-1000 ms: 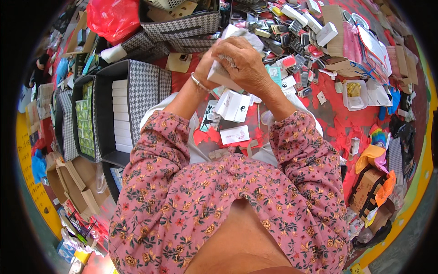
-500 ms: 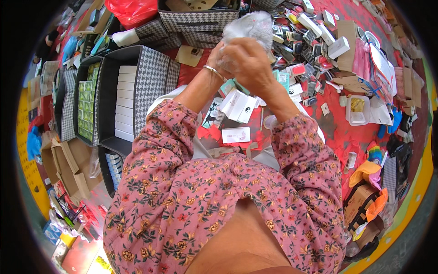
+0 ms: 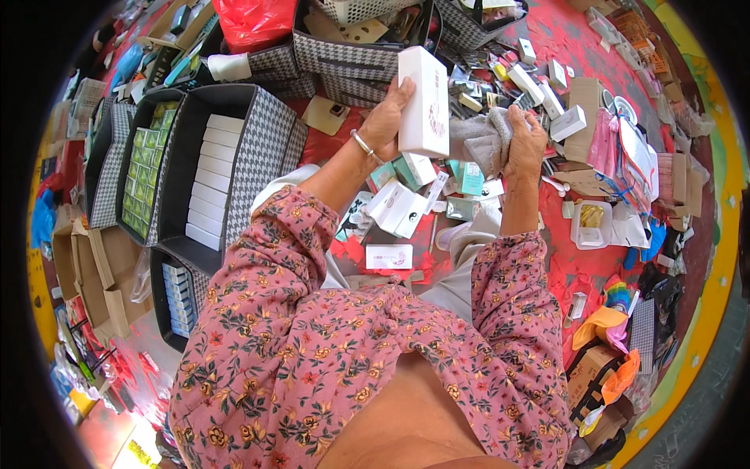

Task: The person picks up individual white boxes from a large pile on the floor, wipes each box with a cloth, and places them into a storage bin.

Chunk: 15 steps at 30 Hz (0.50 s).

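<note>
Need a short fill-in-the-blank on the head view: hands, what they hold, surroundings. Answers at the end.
1. The left hand holds a long box that is mainly ____ in colour.
2. The right hand holds a grey cloth, which in the picture is to the ____ side of the box.
3. The bracelet is on the person's ____ wrist.
4. The large plastic bag at the picture's top edge is ____ in colour.

Missing words: white; right; left; red.
</note>
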### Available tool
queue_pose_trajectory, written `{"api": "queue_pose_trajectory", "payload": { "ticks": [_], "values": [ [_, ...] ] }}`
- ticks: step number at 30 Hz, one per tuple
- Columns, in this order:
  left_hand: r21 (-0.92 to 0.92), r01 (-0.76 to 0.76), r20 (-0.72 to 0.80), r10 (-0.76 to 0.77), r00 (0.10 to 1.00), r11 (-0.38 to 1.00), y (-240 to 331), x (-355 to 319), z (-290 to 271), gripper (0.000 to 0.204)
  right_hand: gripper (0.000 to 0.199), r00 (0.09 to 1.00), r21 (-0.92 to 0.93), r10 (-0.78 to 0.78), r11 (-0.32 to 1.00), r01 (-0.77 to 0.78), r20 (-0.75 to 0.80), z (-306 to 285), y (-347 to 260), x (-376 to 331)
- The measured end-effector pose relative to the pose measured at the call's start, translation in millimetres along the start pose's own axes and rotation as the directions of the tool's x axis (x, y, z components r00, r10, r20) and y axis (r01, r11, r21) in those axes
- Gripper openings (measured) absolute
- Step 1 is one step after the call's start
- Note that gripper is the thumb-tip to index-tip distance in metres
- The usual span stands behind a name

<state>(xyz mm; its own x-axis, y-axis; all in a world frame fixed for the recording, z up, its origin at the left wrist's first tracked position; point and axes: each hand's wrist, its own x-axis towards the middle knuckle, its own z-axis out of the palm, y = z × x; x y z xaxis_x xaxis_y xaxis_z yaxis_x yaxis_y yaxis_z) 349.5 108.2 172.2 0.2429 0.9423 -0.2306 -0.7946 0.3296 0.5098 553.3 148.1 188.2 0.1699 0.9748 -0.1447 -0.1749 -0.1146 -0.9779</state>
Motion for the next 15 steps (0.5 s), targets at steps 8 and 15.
{"api": "queue_pose_trajectory", "payload": {
  "ticks": [8, 15],
  "values": [
    [0.183, -0.072, 0.03, 0.068, 0.997, 0.98, -6, 1, 3, 0.048, 0.048, 0.934, -0.39, 0.182, 0.919, -0.051, 0.308, 20, 9, -11],
    [0.072, 0.187, 0.032, -0.19, 0.981, 0.98, -4, 3, -11, 0.047, 0.049, 0.838, -0.381, 0.359, 0.903, -0.2, 0.411, 41, -3, -33]
  ]
}}
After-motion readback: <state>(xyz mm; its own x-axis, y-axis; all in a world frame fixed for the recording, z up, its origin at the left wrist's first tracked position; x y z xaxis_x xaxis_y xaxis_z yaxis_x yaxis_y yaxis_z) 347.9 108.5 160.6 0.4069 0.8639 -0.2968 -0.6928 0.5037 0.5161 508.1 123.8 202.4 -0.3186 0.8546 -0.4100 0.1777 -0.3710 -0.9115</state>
